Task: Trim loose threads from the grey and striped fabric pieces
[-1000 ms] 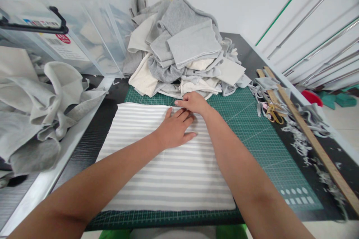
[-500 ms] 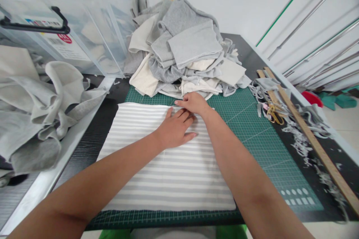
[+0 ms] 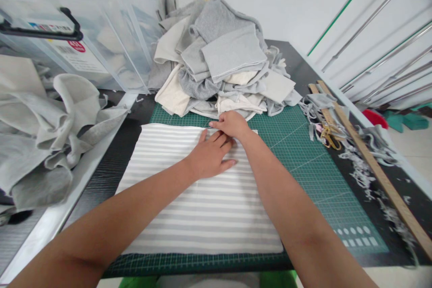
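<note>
**Both hands working the far edge of a striped cloth**

At the far left, a clear plastic storage bin is carrying a label with a red round mark and a barcode; the print is too small to read. Below it, crumpled pale grey fabric is lying over the left side of the bench. A grey-and-white striped cloth is lying flat on the green cutting mat, covering the mat's left and middle part, with its far edge near a heap of folded grey and cream fabric pieces.

The left hand is pressing flat on the cloth just short of that far edge, fingers stretched out and close together, gripping nothing. The right hand is resting just beyond it at the edge itself, fingers curled and pinching together at the cloth's hem; whether anything small is held between them cannot be told.

Further right, gold-handled scissors are lying among grey offcuts beside a long wooden ruler, whose markings are too blurred to read.
</note>
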`<state>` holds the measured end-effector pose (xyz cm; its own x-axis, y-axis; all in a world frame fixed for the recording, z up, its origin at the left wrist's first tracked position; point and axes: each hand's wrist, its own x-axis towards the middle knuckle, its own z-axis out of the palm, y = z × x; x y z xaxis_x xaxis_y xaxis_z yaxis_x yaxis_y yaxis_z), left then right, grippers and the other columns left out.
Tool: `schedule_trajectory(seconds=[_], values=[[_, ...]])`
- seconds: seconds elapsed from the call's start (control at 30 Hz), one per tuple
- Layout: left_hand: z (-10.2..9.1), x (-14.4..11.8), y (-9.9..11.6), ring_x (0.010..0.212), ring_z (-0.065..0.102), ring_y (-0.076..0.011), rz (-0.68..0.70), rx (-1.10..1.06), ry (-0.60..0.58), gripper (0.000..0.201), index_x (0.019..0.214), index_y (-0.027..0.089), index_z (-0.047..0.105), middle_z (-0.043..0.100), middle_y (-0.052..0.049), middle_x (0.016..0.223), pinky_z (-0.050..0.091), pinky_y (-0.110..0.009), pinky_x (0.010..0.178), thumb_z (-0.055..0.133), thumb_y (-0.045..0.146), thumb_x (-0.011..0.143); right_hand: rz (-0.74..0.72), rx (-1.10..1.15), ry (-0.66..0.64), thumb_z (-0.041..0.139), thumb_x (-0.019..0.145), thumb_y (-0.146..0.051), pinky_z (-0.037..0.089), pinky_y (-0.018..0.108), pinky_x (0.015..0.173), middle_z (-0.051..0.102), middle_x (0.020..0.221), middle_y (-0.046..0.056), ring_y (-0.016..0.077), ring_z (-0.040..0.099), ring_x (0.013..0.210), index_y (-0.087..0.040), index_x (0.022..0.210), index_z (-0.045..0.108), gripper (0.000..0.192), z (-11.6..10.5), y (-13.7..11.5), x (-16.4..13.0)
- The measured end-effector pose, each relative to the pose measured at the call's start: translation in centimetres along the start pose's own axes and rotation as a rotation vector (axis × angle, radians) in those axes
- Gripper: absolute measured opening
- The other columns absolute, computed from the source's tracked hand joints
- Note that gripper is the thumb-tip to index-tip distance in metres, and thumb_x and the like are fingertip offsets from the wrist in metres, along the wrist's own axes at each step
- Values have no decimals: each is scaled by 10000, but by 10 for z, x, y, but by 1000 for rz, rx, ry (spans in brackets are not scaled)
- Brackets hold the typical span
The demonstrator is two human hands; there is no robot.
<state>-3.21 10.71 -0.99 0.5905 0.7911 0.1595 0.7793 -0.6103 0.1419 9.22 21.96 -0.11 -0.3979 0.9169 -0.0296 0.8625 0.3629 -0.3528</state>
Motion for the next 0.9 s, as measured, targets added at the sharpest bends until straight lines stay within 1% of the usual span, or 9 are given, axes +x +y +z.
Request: schedule_trajectory(seconds=[0.13,0.3,0.57,0.9], values=[[0,0,0,1306,354,-307,1,4,-4,520,1311,208,473,478,-125,1380,224,-597,1064,405,551,926,9,-5,14,534,788,-643,253,270,524,614,616,21,133,469,579,-190,689,685,488,1,1,0],[0,0,0,1300,360,-300,-2,4,0,524,1318,210,468,475,-124,1385,225,-588,1064,408,551,926,0,4,13,480,788,-701,230,274,508,557,554,9,120,426,539,-180,617,640,571,3,3,2],[2,0,-1,1300,359,-305,-1,4,-1,536,1321,199,468,475,-126,1388,227,-605,1057,405,556,926,6,32,16,504,770,-694,220,271,497,511,508,-9,110,401,511,-184,566,597,557,2,3,2],[1,0,-1,1301,359,-301,0,3,-7,530,1319,206,467,477,-121,1383,232,-603,1057,392,558,930,4,36,20,502,767,-696,218,272,497,503,503,-10,113,397,510,-188,569,602,555,2,2,1]])
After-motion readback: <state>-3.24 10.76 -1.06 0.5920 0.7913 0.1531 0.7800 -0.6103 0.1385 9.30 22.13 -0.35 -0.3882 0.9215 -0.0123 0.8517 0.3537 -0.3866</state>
